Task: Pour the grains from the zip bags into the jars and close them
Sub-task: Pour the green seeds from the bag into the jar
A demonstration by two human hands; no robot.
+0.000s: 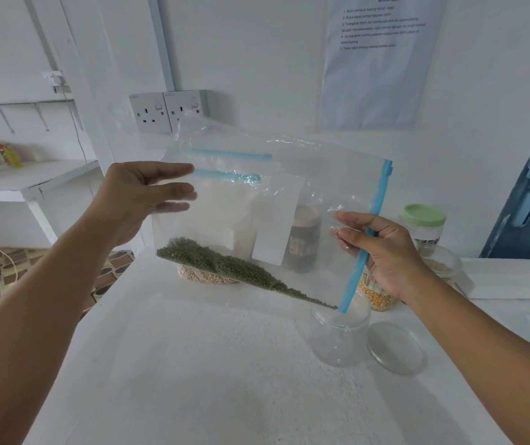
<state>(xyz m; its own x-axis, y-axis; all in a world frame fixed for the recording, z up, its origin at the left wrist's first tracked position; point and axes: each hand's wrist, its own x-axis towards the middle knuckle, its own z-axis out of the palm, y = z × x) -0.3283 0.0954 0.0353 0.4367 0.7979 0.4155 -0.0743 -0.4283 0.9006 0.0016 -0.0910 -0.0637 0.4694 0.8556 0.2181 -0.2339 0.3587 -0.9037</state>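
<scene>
Both hands hold one clear zip bag (289, 200) in the air: the left hand (143, 195) pinches its bottom edge at 9 o'clock, and the right hand (382, 252) grips the blue zip strip (373, 216) at 3 o'clock. Green grains (234, 268) slope toward the bag's lowest corner, just above the open clear jar (337, 338) at 5 o'clock. Its lid (397, 348) lies beside it on the white counter (209, 380).
</scene>
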